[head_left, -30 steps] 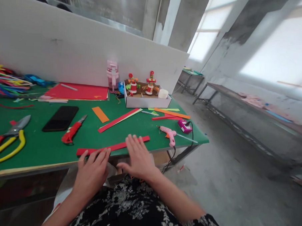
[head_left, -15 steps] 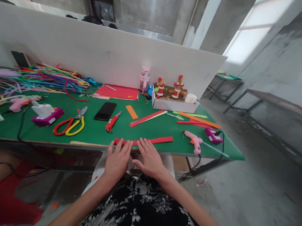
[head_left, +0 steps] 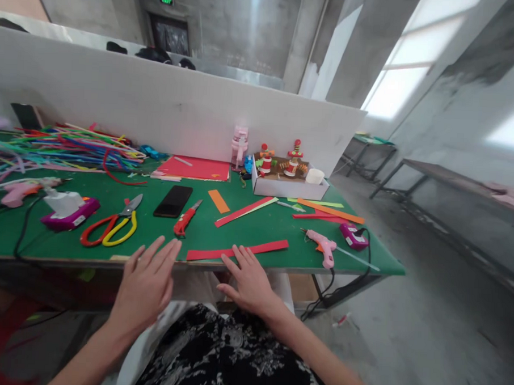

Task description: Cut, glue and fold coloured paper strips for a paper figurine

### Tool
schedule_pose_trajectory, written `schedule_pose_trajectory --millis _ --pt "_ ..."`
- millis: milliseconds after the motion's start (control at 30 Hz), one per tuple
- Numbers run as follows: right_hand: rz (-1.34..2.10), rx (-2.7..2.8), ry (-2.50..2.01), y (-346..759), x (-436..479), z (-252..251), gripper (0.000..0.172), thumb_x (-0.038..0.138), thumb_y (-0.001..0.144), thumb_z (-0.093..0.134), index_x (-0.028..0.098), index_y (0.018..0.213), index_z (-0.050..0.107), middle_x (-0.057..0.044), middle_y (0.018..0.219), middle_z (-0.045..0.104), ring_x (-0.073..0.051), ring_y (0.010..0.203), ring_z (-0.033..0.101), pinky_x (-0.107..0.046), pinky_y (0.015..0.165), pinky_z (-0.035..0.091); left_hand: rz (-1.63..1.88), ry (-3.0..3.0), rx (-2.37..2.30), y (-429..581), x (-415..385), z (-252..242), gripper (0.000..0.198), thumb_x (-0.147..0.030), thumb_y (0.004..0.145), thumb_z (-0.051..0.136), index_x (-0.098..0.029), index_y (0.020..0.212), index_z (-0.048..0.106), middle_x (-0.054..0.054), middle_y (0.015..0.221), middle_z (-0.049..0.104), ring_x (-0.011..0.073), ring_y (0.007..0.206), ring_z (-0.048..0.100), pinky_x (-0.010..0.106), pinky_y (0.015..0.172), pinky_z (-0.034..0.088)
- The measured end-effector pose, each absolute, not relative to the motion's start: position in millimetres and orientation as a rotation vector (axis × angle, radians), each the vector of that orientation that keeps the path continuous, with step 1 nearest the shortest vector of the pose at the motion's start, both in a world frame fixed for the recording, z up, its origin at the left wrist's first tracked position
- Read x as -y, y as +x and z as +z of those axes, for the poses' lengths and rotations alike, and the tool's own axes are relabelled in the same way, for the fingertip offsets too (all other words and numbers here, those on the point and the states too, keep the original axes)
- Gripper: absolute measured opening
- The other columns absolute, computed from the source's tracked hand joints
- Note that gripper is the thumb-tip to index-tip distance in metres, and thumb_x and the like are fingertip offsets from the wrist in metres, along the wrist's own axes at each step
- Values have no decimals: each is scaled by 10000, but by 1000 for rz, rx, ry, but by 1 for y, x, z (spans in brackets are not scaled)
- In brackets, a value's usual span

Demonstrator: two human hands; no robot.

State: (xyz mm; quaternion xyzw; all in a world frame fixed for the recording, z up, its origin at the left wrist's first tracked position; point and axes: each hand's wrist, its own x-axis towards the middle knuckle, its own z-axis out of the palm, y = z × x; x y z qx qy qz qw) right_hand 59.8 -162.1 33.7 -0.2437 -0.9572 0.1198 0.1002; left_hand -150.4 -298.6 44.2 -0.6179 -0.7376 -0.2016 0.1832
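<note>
Following green desk's (head_left: 255, 229) front edge, red strip (head_left: 209, 254) is angling inward rightward; right fingers (head_left: 242, 261) resting atop, left fingers (head_left: 168, 258) beside, all unclenched; grey floor (head_left: 404, 341) beyond.

The table (head_left: 259, 228) is covered in smooth green sheeting with a faint sheen. The near red strip (head_left: 275, 246) is made of matt, paper-like material. At left, metal blades and smooth, plastic-looking handles are seen on the scissors (head_left: 127, 210); a glossy dark face is shown by the phone (head_left: 173, 201). At right, the glue gun (head_left: 326, 245) is cased in pink plastic. The far partition (head_left: 116, 104) is finished matt white.
</note>
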Motion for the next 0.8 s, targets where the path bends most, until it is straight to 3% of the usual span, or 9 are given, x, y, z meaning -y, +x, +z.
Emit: schedule_pose_trajectory --millis 100,233,300,467,800 --pt "339 2817 -765 54 167 39 669 569 919 560 180 1459 490 -195 1565 381 -342 1471 321 -520 1195 286 -615 -1870 1968 -124 276 39 561 -136 823 413 -78 1353 587 115 1454 566 283 1392 454 451 1166 293" --pt "302 2834 -819 36 176 43 508 287 966 499 45 1413 508 -240 1494 467 -329 1434 394 -500 1202 285 -501 -1898 1953 -101 247 8 594 -94 751 412 -86 1301 635 122 1415 597 286 1347 514 463 1122 353" --pt "308 2841 -807 30 177 41 497 227 973 450 -6 1410 488 -240 1491 469 -321 1436 392 -492 1210 277 -430 -1899 1961 -98 242 -6 597 -94 742 414 -90 1293 643 125 1400 610 275 1335 531 441 1105 384" --pt "342 2806 -814 44 169 34 586 388 1004 431 82 1502 392 -165 1573 363 -326 1482 300 -552 1223 207 -355 -1854 1937 -103 251 -13 593 -73 763 381 -58 1300 632 158 1417 586 274 1333 537 429 1110 394" --pt "218 2721 -1076 97 140 28 668 496 985 449 89 1512 391 -174 1576 349 -334 1489 280 -504 1216 252 -549 -1859 1980 -133 277 -6 616 -78 719 359 -18 1254 656 151 1391 604 290 1285 578 449 1104 374"
